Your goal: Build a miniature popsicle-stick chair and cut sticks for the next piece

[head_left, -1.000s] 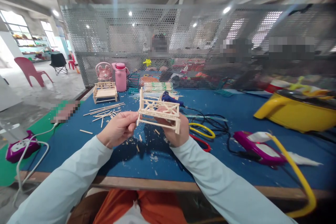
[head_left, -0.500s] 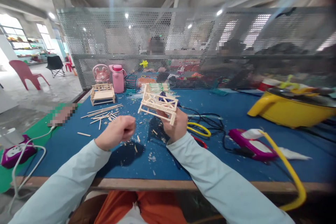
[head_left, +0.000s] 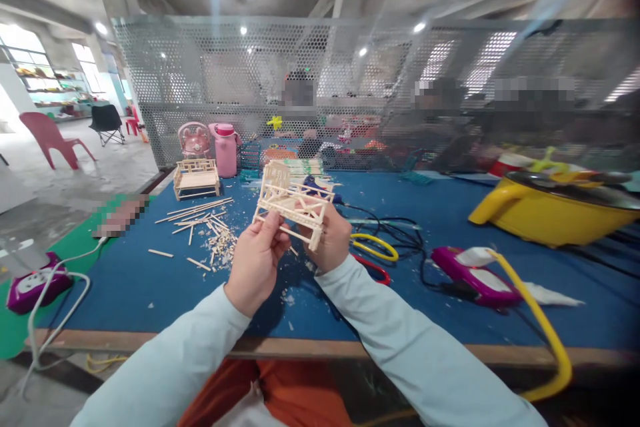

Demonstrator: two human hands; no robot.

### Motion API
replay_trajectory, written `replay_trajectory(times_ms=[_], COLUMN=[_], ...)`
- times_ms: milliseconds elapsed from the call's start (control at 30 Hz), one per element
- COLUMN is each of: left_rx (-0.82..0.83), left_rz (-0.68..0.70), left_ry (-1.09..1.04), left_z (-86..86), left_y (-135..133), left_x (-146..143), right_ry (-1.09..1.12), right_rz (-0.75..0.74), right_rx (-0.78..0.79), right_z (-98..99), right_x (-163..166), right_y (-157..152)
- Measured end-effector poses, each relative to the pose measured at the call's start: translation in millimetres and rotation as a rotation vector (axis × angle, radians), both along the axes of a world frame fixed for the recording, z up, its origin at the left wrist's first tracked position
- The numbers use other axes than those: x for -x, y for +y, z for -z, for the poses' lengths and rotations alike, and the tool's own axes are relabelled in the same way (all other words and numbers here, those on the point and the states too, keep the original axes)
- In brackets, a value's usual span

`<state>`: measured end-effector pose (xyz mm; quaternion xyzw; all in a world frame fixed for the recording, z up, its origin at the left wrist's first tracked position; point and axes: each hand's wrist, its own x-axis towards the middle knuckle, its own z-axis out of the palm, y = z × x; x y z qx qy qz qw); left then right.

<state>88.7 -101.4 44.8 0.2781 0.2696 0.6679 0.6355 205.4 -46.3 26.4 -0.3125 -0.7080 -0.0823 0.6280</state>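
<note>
Between my hands, above the blue table, is a miniature bed frame (head_left: 295, 204) made of thin wooden sticks, tilted with its tall slatted end up at the left. My left hand (head_left: 257, 257) pinches its lower left edge between thumb and fingers. My right hand (head_left: 331, 233) grips the right end from behind, its fingers partly hidden by the frame. A similar stick-built bed (head_left: 197, 179) stands at the back left of the table. Loose sticks (head_left: 193, 212) and a pile of short offcuts (head_left: 220, 240) lie left of my hands.
Yellow-handled (head_left: 375, 247) scissors and black cables lie right of my hands. Farther right are a purple power strip (head_left: 475, 277), a yellow cable (head_left: 545, 327) and a yellow pan (head_left: 555, 210). A pink flask (head_left: 226, 152) stands before the perforated metal screen (head_left: 200, 80).
My left hand has moved right from over the table, opened from its closed shape and taken hold of the bed frame's left side. The offcut pile it covered now shows.
</note>
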Motion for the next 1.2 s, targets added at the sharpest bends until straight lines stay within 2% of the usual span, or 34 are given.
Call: replay_trajectory(times_ms=[167,333,433,533,633,733,767,833,900,933,1000,1067,1200], left_rx=[-0.127,-0.157,-0.148,-0.080,-0.003,0.024,0.024,0.024,0.025,0.022,-0.001,-0.059,-0.051], left_rz=[-0.204,-0.260,-0.234,-0.160,-0.149,-0.196,-0.174,-0.031,0.142,0.184,0.080,-0.061,-0.146], left_ry=[0.271,0.400,0.449,0.351,0.213,0.221,0.264,0.358,0.383,0.364,0.337,0.440,0.597], left_z=[13.2,17.1,18.2,23.4,30.7,32.8,31.1,24.0,13.9,8.8,0.4,-3.6,-1.7], left_y=[1,-3,-9,-14,-13,-10,-10,-9,-6,-3,6,20,47], left_x=[-2,0,-3,-2,11,30,34,36,27,20,5,-7,-17], right_ry=[0.021,0.052,0.145,0.344,0.516,0.639,0.687,0.761,0.773,0.761,0.713,0.646,0.407], right_rz=[-0.018,-0.060,-0.064,-0.159,-0.276,-0.377,-0.432,-0.533,-0.556,-0.537,-0.466,-0.394,-0.317], right_rx=[0.027,0.046,0.158,0.337,0.457,0.519,0.549,0.600,0.607,0.597,0.572,0.533,0.364], right_z=[-0.6,-1.1,-2.1,-1.6,2.1,6.7,7.5,7.8,6.5,5.7,3.9,2.6,0.8], right_x=[1,3,3,2,2,4,5,7,9,10,11,10,7], right_y=[-1,-2,2,10,20,27,28,28,25,23,20,17,13])
